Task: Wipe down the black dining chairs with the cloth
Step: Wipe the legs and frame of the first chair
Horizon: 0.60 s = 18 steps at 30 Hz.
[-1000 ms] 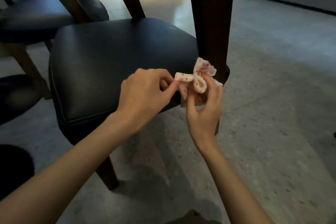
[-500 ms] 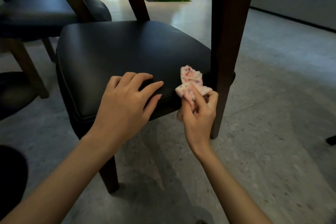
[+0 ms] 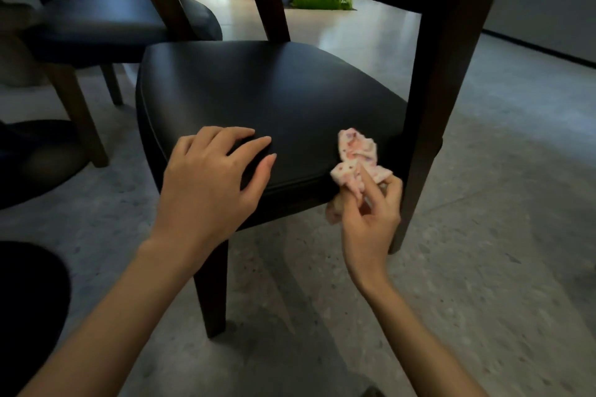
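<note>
Shifts left hand, grip released, off the crumpled pink-dotted white cloth onto the black padded chair seat, with right hand grip pinching that cloth.

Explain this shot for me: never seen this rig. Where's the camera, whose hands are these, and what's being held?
There is no robot here. A person wears one wide-angle camera on the head, and it looks forward and down, so the two arms coming in from the bottom edge are the person's own.

The left hand rests on the black seat of the nearest chair, fingers relaxed and holding nothing. The right hand pinches a small crumpled cloth, pale with pink spots, at the seat's near right corner. A dark wooden leg stands just to the right; what it belongs to is cut off. A second black chair stands further back on the left, on a grey floor.
</note>
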Each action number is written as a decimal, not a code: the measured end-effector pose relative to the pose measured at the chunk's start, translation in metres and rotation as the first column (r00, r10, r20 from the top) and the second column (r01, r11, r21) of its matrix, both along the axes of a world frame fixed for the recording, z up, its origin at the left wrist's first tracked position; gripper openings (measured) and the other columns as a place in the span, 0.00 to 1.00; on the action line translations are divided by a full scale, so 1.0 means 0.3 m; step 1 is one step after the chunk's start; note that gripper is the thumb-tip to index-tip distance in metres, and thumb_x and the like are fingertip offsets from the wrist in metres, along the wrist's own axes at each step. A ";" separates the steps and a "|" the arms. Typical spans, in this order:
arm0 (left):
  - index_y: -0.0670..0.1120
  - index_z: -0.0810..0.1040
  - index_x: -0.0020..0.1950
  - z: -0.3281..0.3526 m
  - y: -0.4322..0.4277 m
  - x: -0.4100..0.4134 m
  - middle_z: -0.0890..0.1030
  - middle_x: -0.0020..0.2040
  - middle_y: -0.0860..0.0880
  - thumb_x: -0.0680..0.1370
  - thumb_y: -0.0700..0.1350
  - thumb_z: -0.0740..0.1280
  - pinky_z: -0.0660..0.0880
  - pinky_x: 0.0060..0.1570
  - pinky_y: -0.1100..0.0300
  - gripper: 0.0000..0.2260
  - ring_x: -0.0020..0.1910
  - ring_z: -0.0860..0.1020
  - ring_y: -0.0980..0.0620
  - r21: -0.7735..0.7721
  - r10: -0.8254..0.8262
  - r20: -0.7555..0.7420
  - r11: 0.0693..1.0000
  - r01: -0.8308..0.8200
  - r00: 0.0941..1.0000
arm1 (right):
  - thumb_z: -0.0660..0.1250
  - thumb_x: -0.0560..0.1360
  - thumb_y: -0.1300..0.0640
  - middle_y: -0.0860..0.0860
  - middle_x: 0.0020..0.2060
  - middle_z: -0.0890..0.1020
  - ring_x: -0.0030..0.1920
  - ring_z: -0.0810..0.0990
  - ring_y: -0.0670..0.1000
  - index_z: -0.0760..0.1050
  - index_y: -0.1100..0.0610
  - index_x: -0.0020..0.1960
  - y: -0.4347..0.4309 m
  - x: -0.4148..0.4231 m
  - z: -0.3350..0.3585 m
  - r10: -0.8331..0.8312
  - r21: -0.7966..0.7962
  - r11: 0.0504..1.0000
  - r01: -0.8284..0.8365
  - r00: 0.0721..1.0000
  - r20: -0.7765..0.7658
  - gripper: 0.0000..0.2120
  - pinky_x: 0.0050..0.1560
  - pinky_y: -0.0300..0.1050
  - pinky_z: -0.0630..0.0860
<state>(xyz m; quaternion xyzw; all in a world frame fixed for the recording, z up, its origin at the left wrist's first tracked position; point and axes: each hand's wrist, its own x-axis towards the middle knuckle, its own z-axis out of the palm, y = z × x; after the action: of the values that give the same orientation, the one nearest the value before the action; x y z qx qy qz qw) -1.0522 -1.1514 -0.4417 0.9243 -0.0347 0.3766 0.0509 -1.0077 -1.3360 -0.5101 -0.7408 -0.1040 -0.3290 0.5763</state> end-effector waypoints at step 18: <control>0.49 0.78 0.63 -0.107 0.190 -0.113 0.75 0.62 0.54 0.81 0.52 0.57 0.59 0.63 0.74 0.16 0.64 0.69 0.53 -0.497 -0.038 0.071 0.865 0.069 0.997 | 0.67 0.77 0.59 0.50 0.53 0.70 0.51 0.74 0.49 0.78 0.58 0.63 0.017 0.003 0.105 0.036 -0.374 0.927 -0.016 0.998 0.047 0.15 0.50 0.34 0.72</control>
<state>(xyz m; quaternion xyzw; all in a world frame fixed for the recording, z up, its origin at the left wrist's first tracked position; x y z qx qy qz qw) -1.0861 -1.0943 -0.4739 0.8670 0.0367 0.3982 0.2973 -1.0069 -1.3309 -0.4785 -0.8265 -0.1897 -0.3149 0.4262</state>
